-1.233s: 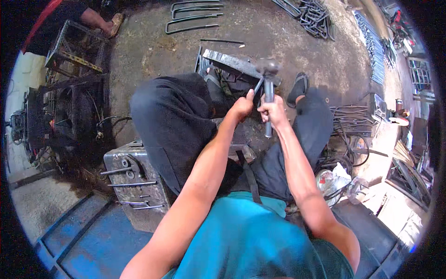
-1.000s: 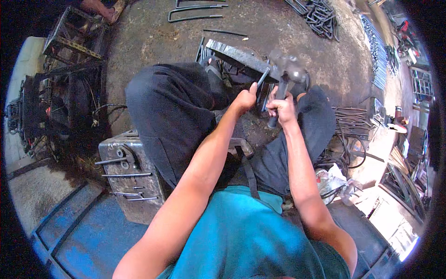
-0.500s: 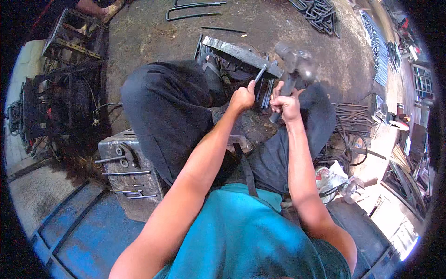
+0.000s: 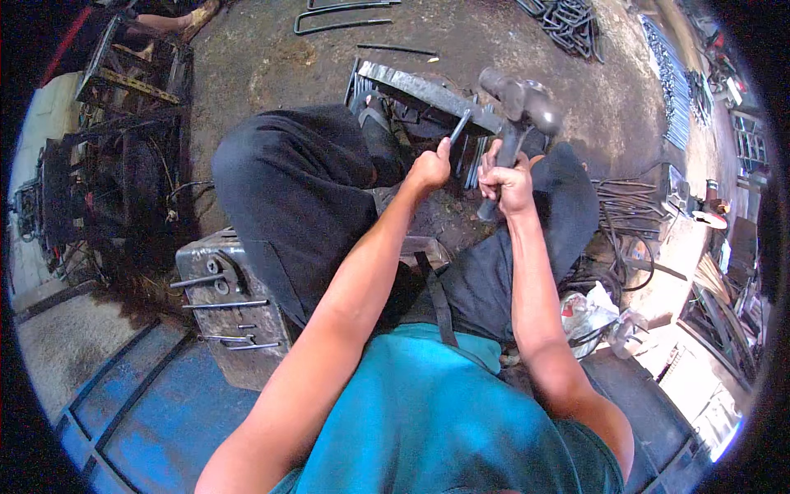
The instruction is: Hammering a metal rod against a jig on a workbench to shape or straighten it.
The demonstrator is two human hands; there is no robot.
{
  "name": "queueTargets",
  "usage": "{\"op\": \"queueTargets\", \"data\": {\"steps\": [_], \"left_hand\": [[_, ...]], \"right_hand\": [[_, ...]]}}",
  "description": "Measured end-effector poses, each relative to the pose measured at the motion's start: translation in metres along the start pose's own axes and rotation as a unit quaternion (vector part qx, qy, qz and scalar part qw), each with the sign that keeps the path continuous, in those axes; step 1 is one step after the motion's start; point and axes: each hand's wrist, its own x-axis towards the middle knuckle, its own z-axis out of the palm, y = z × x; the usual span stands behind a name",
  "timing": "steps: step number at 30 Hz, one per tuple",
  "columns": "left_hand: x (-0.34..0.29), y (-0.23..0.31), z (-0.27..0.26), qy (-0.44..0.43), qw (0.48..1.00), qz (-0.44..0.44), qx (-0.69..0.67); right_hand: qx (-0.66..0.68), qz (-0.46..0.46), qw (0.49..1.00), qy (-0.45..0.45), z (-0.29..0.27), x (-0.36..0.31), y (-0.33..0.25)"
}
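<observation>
My left hand point(image 4: 430, 170) is closed around a thin metal rod point(image 4: 461, 126), whose far end meets the near edge of a long, narrow metal bar point(image 4: 428, 91) lying raised in front of me. In my right hand point(image 4: 507, 186) is a hammer point(image 4: 523, 104), gripped by its dark handle. Its heavy rounded head is up, just right of the bar's right end. Below the bar, between my legs, stand several thin metal rods point(image 4: 471, 161), partly hidden by my hands.
Bent U-shaped rods point(image 4: 346, 30) lie on the floor ahead, with a pile of bent rods point(image 4: 568, 29) to their right. A metal box point(image 4: 234, 309) holding tools stands at my left. Cables and more rods point(image 4: 629, 206) lie at my right. Another person's foot point(image 4: 200, 18) shows far left.
The hammer head shows more sharply and has shifted slightly up and left. My left hand and the rod have barely moved.
</observation>
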Motion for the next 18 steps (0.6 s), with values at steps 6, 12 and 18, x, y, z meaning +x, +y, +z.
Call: {"op": "queueTargets", "data": {"steps": [6, 12, 18], "left_hand": [[-0.001, 0.005, -0.005, -0.006, 1.000, 0.019, 0.017], [0.005, -0.011, -0.007, -0.045, 0.997, -0.001, -0.058], [0.001, 0.000, 0.004, -0.112, 0.985, -0.063, -0.118]], "right_hand": [[-0.193, 0.158, 0.956, 0.153, -0.036, 0.015, 0.036], [-0.064, 0.081, 0.990, 0.100, -0.021, 0.005, 0.018], [0.009, -0.032, 0.999, 0.004, -0.020, -0.005, -0.009]]}}
